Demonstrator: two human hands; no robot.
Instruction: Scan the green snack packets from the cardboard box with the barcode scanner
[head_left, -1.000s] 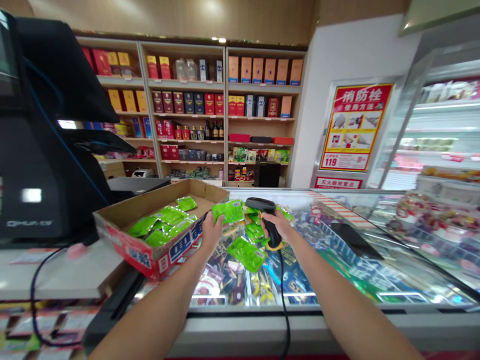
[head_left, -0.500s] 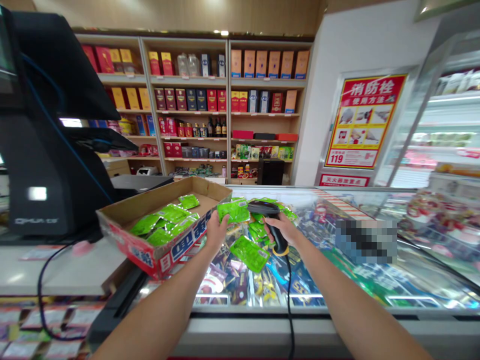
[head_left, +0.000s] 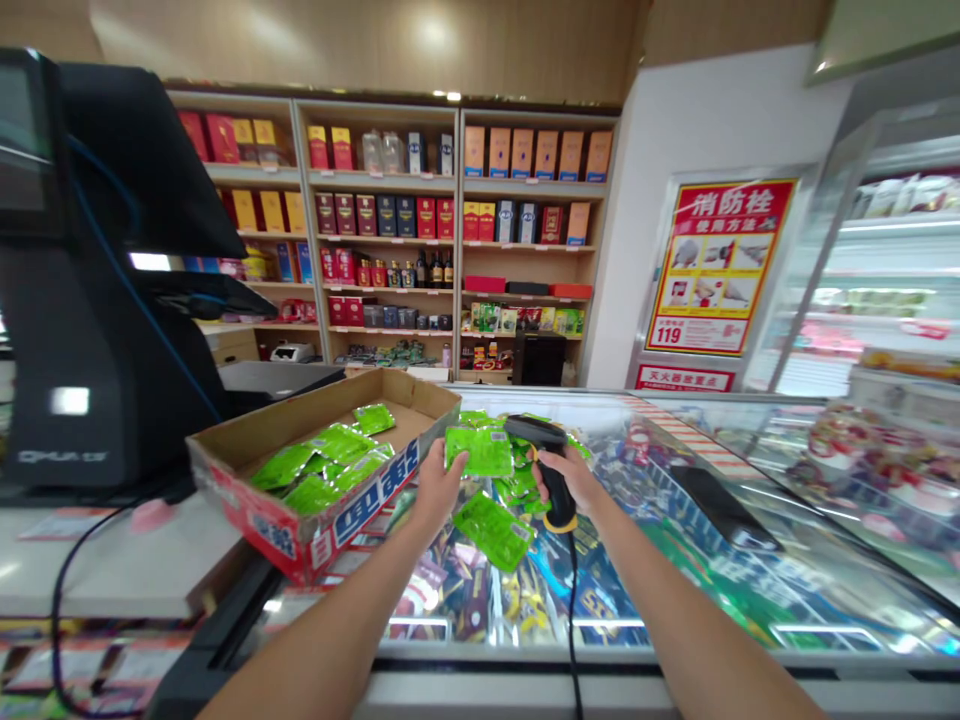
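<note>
My left hand [head_left: 439, 484] pinches the left edge of a green packet [head_left: 480, 451], held up above the glass top. My right hand [head_left: 566, 477] is wrapped round the handle of a black barcode scanner [head_left: 537, 432]; the scanner's head points left, close to the packet's right end. Its cable [head_left: 573, 600] hangs down over the front edge. Under and behind the scanner several more green packets [head_left: 517, 490] lie in a loose pile, partly hidden. One separate green packet [head_left: 493, 530] lies nearer to me. Left of my hand, an open cardboard box [head_left: 315, 540] holds several similar green packets [head_left: 341, 445].
A glass-topped freezer [head_left: 600, 630] with packaged goods inside spans the front. A dark oblong object [head_left: 724, 508] lies on it at right. The black checkout terminal [head_left: 90, 380] stands at left by a pink object [head_left: 151, 515]. Shelves [head_left: 457, 250] of boxes and bottles line the back.
The whole view has shifted, so everything sits slightly lower in the picture. The packet in my left hand is turned a little flatter toward the scanner. Both hands keep their holds.
</note>
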